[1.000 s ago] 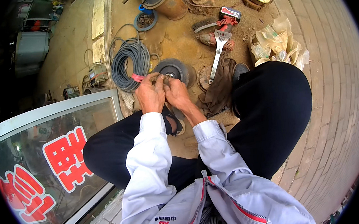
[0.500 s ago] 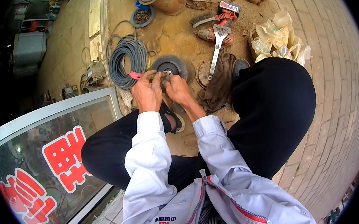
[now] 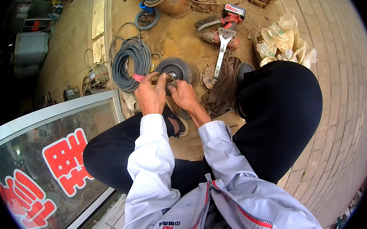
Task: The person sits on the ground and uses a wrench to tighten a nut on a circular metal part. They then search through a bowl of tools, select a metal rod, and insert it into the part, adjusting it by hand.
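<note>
A dark round metal part stands on the ground before me, with a shiny shaft in its middle. My left hand is closed at that shaft, thumb and fingers pinching a small brownish piece on its end. Right beside it, my right hand has its fingers bent together near the shaft; what they hold, if anything, is hidden. A coil of grey cable, tied with a pink band, lies just left of the round part, close to my left fingers.
Beyond my right hand lie a brown cloth, a flat metal tool, a red cordless power tool and a brush. Plastic bags sit at the right. Rusty housings stand farther off. A framed glass panel borders my left.
My right fingers have drawn slightly down from the shaft, so more of the shaft and the brownish piece shows. The left hand stays in nearly the same place.
</note>
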Demonstrator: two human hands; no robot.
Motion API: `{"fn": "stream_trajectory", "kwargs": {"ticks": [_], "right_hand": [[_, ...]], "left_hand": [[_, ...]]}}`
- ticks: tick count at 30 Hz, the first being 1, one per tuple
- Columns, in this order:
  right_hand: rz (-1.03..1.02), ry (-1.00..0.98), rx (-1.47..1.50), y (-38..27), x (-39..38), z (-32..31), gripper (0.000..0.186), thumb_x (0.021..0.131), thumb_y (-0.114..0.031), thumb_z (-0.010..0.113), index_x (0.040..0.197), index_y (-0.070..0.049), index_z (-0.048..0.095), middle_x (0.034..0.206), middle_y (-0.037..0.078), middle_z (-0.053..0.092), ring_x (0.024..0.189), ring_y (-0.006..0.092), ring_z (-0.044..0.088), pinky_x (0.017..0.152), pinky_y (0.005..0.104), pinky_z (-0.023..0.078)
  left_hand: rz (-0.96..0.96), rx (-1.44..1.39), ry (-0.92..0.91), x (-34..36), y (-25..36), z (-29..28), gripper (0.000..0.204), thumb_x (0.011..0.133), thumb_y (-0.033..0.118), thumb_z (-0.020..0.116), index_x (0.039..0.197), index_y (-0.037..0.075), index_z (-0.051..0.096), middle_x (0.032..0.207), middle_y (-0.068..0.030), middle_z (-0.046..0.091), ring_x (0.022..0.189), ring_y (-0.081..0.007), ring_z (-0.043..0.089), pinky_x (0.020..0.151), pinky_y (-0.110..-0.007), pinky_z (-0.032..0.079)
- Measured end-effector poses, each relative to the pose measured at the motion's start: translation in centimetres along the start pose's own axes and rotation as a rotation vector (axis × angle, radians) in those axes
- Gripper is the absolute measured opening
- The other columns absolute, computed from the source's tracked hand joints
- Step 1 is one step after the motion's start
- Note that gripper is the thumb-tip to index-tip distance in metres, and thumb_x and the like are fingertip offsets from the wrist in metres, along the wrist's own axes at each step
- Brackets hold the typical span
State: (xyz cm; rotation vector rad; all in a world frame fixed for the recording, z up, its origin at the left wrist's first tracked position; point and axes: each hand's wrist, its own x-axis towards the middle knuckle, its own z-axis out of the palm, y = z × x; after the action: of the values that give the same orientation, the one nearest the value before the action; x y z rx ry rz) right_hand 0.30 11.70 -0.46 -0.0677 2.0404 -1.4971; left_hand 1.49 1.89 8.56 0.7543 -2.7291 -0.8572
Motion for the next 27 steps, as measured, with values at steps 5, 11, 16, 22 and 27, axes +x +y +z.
{"fn": "stream_trajectory", "kwargs": {"ticks": [5, 11, 16, 22, 27], "right_hand": [[0.02, -0.019, 0.029, 0.1, 1.0, 0.1, 0.034, 0.095, -0.027, 0.06, 0.099, 0.007, 0.065, 0.093, 0.035, 0.067, 0.096, 0.0513, 0.066, 0.083, 0.0554, 0.051], [0.034, -0.042, 0.055, -0.2, 1.1, 0.0, 0.033, 0.095, -0.025, 0.06, 0.101, 0.007, 0.065, 0.087, 0.033, 0.068, 0.09, 0.0509, 0.067, 0.08, 0.055, 0.052], [-0.072, 0.047, 0.001, 0.7, 1.2, 0.8, 0.03, 0.094, -0.022, 0.06, 0.1, 0.007, 0.065, 0.086, 0.034, 0.067, 0.087, 0.0537, 0.066, 0.079, 0.0577, 0.051], [-0.189, 0.091, 0.036, -2.4, -0.5, 0.1, 0.028, 0.094, -0.019, 0.057, 0.1, 0.008, 0.062, 0.086, 0.038, 0.064, 0.088, 0.0557, 0.064, 0.077, 0.0585, 0.051], [-0.057, 0.047, 0.026, -0.5, -0.4, -0.3, 0.031, 0.094, -0.022, 0.06, 0.098, 0.008, 0.063, 0.089, 0.038, 0.065, 0.091, 0.0544, 0.065, 0.079, 0.057, 0.051]], "left_hand": [[-0.006, 0.02, -0.019, -0.1, 0.5, -0.2, 0.029, 0.09, 0.024, 0.075, 0.102, -0.003, 0.075, 0.085, -0.0175, 0.075, 0.075, -0.0234, 0.072, 0.072, -0.033, 0.055], [0.029, 0.006, -0.035, -0.1, 0.6, -0.5, 0.028, 0.09, 0.023, 0.076, 0.102, -0.002, 0.075, 0.088, -0.0188, 0.076, 0.08, -0.0262, 0.074, 0.075, -0.034, 0.056], [0.028, -0.005, -0.027, -0.2, 0.6, -0.2, 0.025, 0.089, 0.02, 0.074, 0.1, -0.003, 0.075, 0.088, -0.0201, 0.075, 0.081, -0.0287, 0.074, 0.076, -0.035, 0.056], [0.02, -0.007, -0.064, 0.2, 0.4, -0.1, 0.024, 0.088, 0.019, 0.072, 0.1, -0.003, 0.075, 0.088, -0.0227, 0.074, 0.082, -0.0339, 0.074, 0.076, -0.038, 0.056], [-0.034, 0.0, -0.017, 0.1, 0.7, -0.3, 0.031, 0.088, 0.024, 0.078, 0.104, -0.003, 0.075, 0.085, -0.0186, 0.075, 0.076, -0.0227, 0.073, 0.071, -0.032, 0.055]]}}
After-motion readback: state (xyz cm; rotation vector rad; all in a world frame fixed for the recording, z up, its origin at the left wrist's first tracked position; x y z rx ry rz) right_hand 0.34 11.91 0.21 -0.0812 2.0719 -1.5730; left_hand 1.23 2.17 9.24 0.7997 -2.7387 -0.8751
